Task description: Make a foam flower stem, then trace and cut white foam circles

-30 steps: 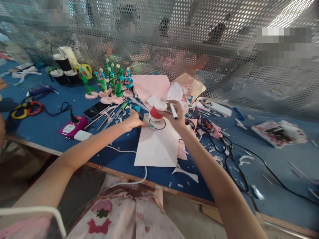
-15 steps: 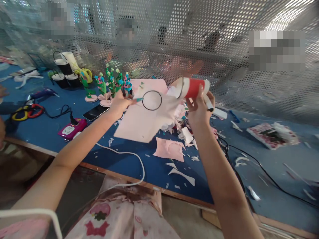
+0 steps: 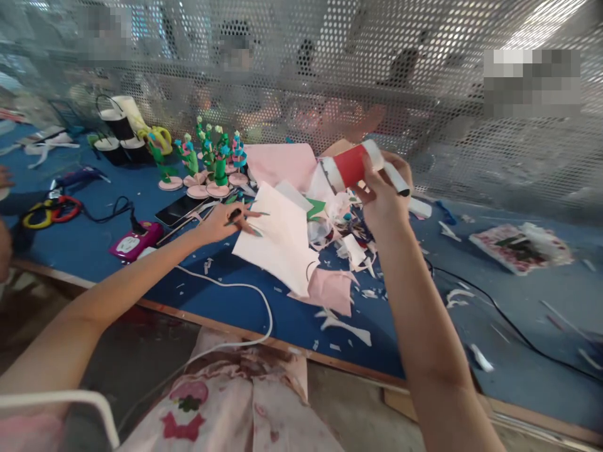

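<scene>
My left hand (image 3: 225, 221) rests on the left edge of a pale sheet of paper (image 3: 277, 235), its fingers spread over the surface. A small dark spot, which I cannot make out, shows near its knuckles. Part of a black drawn curve is visible at the sheet's lower right corner. Raised above the scraps, my right hand (image 3: 384, 194) is closed around a red and white cylinder (image 3: 351, 167), held tilted. The same hand also grips a white marker (image 3: 396, 178) with a black end. A pink paper piece (image 3: 332, 290) lies partly under the sheet.
Paper flowers on round bases (image 3: 198, 190) stand behind my left hand, near a phone (image 3: 181, 209). Scissors (image 3: 51, 210) and a magenta device (image 3: 136, 240) lie left. Paper scraps (image 3: 351, 251) and cables cover parts of the blue table (image 3: 226, 307). A perforated metal screen (image 3: 292, 81) rises behind.
The pale sheet has come down toward me and turned, so the full black circle no longer shows. My left hand has moved nearer and spread its fingers. My right hand still holds the cylinder and marker.
</scene>
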### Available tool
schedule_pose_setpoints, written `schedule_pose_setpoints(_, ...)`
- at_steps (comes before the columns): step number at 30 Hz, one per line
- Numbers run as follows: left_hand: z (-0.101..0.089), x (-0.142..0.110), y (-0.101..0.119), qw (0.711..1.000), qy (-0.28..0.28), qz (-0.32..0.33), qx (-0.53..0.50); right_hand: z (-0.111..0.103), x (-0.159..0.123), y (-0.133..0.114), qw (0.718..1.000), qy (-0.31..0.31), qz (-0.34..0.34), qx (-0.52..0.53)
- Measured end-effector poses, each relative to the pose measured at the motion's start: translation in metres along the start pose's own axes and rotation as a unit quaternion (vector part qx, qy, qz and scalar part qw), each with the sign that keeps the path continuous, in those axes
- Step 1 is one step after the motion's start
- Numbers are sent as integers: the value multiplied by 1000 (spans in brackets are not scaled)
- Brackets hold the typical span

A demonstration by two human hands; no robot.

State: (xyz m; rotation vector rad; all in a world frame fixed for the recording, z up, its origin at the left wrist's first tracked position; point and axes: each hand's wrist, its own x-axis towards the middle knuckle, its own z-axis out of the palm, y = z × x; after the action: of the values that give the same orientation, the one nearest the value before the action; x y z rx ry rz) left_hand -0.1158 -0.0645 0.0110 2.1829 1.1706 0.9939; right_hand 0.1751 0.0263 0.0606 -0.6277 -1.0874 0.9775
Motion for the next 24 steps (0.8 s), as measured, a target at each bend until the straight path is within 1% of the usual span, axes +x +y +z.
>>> schedule_pose_setpoints(2,5,-5,-9,995,-39,-40,85,6,-8,8,999,-34,-2,-18)
schedule_pose_setpoints(4,5,-8,-10,979,-75,-75,175,11,-17,17,996,-73,-11,-43)
schedule_pose_setpoints(5,5,-9,-8,973,-95,-82,194,14,-21,22,994,-90,-20,-56)
schedule_pose_setpoints(6,4,-10,-6,971,-118,-80,193,15,-24,27,992,-101,-30,-66)
schedule_pose_setpoints(8,3,-11,0,968,-182,-74,159,17,-30,34,989,-113,-50,-76)
schedule_pose_setpoints(10,7,-12,4,955,-235,-99,148,18,-34,37,987,-126,-64,-82)
schedule_pose_setpoints(11,11,-12,4,949,-248,-119,154,19,-36,36,984,-134,-70,-89)
schedule_pose_setpoints(12,17,-12,4,945,-245,-137,166,20,-38,34,982,-141,-79,-98)
schedule_pose_setpoints(13,24,-11,2,947,-229,-144,173,22,-41,32,979,-147,-90,-109)
schedule_pose_setpoints(16,45,-8,-4,965,-148,-124,177,28,-54,26,969,-176,-111,-130)
schedule_pose_setpoints(18,53,-5,-6,973,-118,-134,145,31,-66,27,965,-203,-104,-133)
schedule_pose_setpoints(20,52,-3,-6,974,-113,-168,98,31,-77,33,962,-221,-82,-138)
schedule_pose_setpoints(22,42,0,-5,971,-111,-205,52,29,-86,43,960,-228,-54,-149)
schedule_pose_setpoints(23,35,1,-5,971,-102,-212,33,27,-90,48,959,-233,-44,-157)
schedule_pose_setpoints(24,27,3,-4,978,-78,-195,14,25,-92,53,956,-240,-36,-163)
